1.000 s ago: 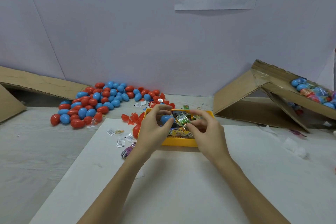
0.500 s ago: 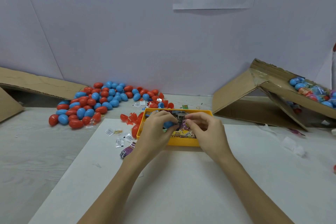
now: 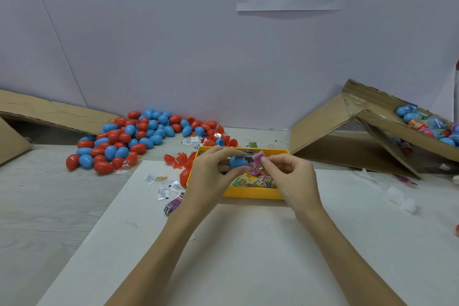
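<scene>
1. At the far left a cardboard flap (image 3: 49,112) leans on the table. It lies the same as one second ago.
2. Next to it is a pile of red and blue eggs (image 3: 129,139) beside the wall, unchanged.
3. A few small white packets (image 3: 161,190) and one purple packet (image 3: 172,205) lie on the left edge of the white sheet (image 3: 248,256), just left of the tray. None of them has moved.
4. The left hand (image 3: 211,176) curls its thumb and fingers round a blue egg (image 3: 238,161) and holds it above the back part of the tray, as it did before. I cannot tell whether this egg is whole or only a half.
5. A pink packet (image 3: 257,164) now touches the right side of the blue egg. One second ago a green and white packet was in this place, and half a second ago both hands were lower, down among the packets.
6. The right hand (image 3: 293,179) pinches the pink packet between thumb and fingertips. The two hands are close together, nearly touching.
7. The yellow tray (image 3: 253,192) under the hands is full of colourful packets and stands where it stood.
8. At the right a tilted cardboard box (image 3: 347,131) holds wrapped eggs (image 3: 427,124), the same as earlier.
</scene>
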The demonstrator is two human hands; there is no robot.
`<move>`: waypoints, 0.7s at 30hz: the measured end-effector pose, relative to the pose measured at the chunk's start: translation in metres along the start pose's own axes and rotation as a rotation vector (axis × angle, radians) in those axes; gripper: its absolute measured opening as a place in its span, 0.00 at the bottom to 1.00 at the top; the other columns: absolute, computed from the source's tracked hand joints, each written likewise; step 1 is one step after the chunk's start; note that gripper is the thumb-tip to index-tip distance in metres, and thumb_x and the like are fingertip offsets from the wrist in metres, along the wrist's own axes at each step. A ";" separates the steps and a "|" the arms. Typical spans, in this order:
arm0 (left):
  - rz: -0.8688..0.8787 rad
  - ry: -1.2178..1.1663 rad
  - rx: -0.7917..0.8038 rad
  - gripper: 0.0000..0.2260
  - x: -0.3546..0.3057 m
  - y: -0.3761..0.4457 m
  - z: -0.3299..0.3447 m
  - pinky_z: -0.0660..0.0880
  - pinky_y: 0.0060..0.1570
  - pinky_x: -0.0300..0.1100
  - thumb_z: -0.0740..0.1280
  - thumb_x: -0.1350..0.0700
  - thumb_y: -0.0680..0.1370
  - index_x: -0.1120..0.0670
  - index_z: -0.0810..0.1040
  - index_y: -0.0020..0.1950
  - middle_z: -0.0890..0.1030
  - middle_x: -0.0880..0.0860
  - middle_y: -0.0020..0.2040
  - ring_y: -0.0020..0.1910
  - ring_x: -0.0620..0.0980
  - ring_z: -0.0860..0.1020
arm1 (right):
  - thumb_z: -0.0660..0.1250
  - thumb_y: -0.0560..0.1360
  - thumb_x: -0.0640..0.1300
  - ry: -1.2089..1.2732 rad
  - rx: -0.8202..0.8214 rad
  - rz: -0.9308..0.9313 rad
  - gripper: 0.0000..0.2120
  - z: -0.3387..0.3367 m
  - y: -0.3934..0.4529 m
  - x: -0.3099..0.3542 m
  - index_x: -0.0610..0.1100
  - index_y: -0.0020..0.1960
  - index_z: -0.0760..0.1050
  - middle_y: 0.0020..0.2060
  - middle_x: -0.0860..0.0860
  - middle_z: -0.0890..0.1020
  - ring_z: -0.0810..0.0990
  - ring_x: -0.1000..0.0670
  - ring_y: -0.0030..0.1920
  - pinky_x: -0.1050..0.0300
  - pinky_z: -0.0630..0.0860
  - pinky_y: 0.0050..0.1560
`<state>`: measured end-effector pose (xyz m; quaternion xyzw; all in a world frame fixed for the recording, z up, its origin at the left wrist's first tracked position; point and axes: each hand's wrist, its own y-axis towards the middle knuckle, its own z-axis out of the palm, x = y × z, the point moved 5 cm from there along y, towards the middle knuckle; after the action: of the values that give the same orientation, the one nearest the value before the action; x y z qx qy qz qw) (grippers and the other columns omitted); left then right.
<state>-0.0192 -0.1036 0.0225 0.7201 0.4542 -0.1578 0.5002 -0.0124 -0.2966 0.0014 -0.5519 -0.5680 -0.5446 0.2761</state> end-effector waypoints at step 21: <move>-0.328 -0.460 0.037 0.13 0.014 -0.001 0.011 0.79 0.46 0.31 0.73 0.57 0.79 0.46 0.83 0.63 0.83 0.40 0.57 0.53 0.39 0.84 | 0.75 0.75 0.47 0.205 0.110 0.046 0.07 0.006 -0.004 0.001 0.52 0.52 0.86 0.43 0.60 0.88 0.87 0.58 0.47 0.65 0.82 0.44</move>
<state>-0.0104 -0.1062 0.0076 0.5914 0.4364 -0.4040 0.5446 -0.0149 -0.2897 -0.0006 -0.4902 -0.5529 -0.5597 0.3752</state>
